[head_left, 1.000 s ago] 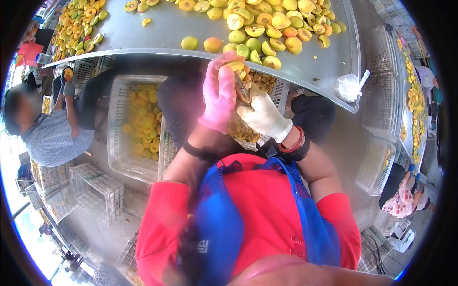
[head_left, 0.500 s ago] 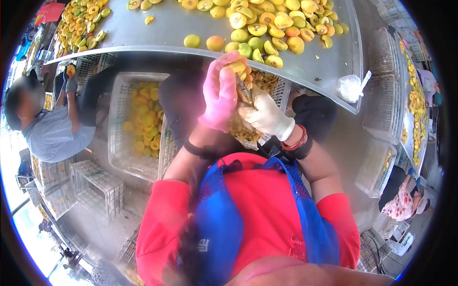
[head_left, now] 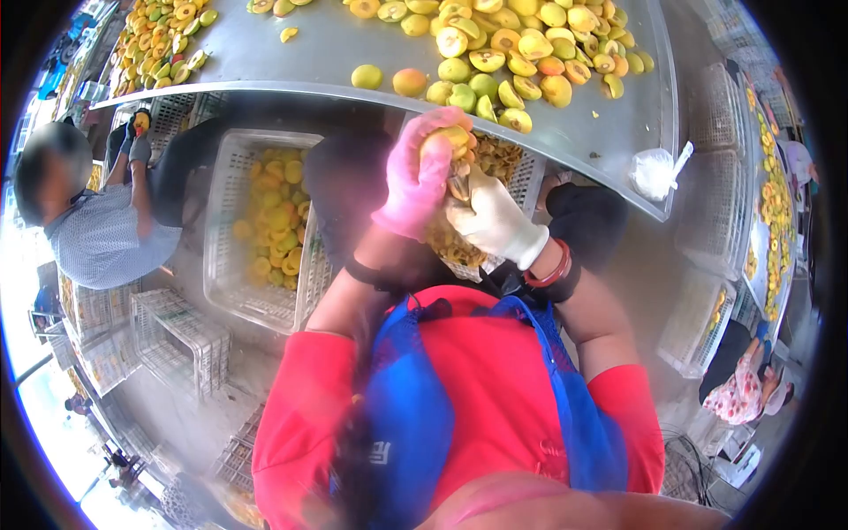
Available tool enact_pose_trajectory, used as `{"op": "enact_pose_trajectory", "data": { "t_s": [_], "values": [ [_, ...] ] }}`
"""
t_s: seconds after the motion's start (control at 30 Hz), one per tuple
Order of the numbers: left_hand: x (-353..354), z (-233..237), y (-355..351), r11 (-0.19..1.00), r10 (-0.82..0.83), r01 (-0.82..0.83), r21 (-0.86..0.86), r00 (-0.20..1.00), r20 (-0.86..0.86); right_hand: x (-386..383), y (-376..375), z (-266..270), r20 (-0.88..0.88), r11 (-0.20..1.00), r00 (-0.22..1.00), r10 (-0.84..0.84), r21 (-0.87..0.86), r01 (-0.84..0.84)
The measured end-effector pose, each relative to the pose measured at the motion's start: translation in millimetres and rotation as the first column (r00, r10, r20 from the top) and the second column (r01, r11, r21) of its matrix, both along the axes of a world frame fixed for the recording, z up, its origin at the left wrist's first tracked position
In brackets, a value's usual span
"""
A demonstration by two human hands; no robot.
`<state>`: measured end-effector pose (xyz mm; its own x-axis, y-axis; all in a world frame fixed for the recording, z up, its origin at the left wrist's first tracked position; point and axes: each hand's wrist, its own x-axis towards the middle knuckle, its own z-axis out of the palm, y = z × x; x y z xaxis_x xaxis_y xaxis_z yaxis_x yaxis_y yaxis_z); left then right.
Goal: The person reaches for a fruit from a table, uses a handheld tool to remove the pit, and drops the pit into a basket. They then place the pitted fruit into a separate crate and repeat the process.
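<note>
My left hand (head_left: pixel 413 181), in a pink glove, is closed around a yellow fruit (head_left: pixel 447 139) held up just below the metal table's edge. My right hand (head_left: pixel 490 218), in a white glove, grips a small metal tool (head_left: pixel 458 184) whose tip is pressed into the fruit from below. Both hands meet over a white crate of cut fruit pieces (head_left: pixel 512 168). A second white crate (head_left: pixel 231 256) at the left holds yellow fruit halves.
The steel table (head_left: pixel 565 132) above carries many whole and halved yellow-green fruits (head_left: pixel 503 53) and a white plastic bag (head_left: pixel 654 170). A seated person in a grey shirt (head_left: pixel 97 234) works at left. Another person (head_left: pixel 742 380) is at the right. Empty crates (head_left: pixel 177 344) stand on the floor.
My hands have stayed together on the fruit; the fruit has turned slightly in my left hand and the tool sits lower. The view has shifted a little downward.
</note>
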<state>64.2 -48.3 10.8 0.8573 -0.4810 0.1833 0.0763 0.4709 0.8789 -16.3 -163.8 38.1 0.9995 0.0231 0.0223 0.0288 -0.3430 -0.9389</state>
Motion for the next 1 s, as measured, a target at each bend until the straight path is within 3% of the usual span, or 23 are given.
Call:
{"op": "enact_pose_trajectory", "data": {
  "t_s": [0.1,0.2,0.23,0.27,0.4,0.43,0.5,0.63,0.7,0.73,0.77,0.8,0.83,0.9,1.0],
  "values": [
    [2,-7,-3,1.0,0.021,-0.021,-0.009,1.0,0.009,-1,0,-4,-0.154,0.996,0.988,0.006,0.09,0.008],
    [4,-1,5,0.995,-0.083,0.082,-0.054,0.996,-0.03,-2,-10,-5,-0.414,0.806,0.871,0.266,0.591,0.035],
    [3,0,9,0.991,-0.117,0.113,-0.069,0.992,-0.048,-4,-9,-4,-0.429,0.753,0.851,0.303,0.655,0.061],
    [7,-2,10,0.991,-0.127,0.129,-0.038,0.991,0.045,-5,-6,-1,-0.443,0.696,0.829,0.341,0.711,0.094],
    [11,1,16,0.963,-0.267,0.267,0.027,0.964,0.014,-8,-3,8,-0.429,0.516,0.745,0.511,0.846,0.134],
    [13,-1,17,0.965,-0.26,0.258,0.039,0.964,0.058,-8,-1,12,-0.461,0.494,0.731,0.503,0.847,0.194],
    [11,1,16,0.966,-0.259,0.257,-0.037,0.964,-0.064,-6,-2,3,-0.473,0.511,0.733,0.488,0.836,0.2],
    [19,12,21,0.982,0.017,-0.075,-0.173,0.948,-0.318,-7,2,-1,-0.484,0.624,0.768,0.42,0.768,0.143],
    [30,25,41,0.93,0.36,-0.367,0.023,0.895,-0.264,-14,-1,-8,-0.475,0.658,0.798,0.37,0.741,0.136],
    [40,15,63,0.902,0.431,-0.431,0.038,0.888,-0.158,-17,-4,-13,-0.508,0.68,0.792,0.338,0.714,0.168],
    [44,25,85,0.85,0.526,-0.515,0.106,0.839,-0.137,-19,-8,-19,-0.539,0.698,0.787,0.299,0.686,0.205],
    [51,21,108,0.687,0.655,-0.661,0.301,0.743,0.138,-22,-12,-25,-0.571,0.713,0.78,0.258,0.657,0.245],
    [62,10,137,0.517,0.683,-0.741,0.428,0.658,0.316,-25,-16,-33,-0.6,0.725,0.77,0.218,0.628,0.283],
    [78,-7,184,0.128,0.58,-0.76,0.637,0.579,0.574,-32,-19,-52,-0.612,0.78,0.779,0.137,0.551,0.296],
    [87,-6,191,-0.259,0.213,-0.864,0.432,0.385,0.898,-38,-18,-66,-0.574,0.809,0.817,0.06,0.507,0.297]
  ]
}}
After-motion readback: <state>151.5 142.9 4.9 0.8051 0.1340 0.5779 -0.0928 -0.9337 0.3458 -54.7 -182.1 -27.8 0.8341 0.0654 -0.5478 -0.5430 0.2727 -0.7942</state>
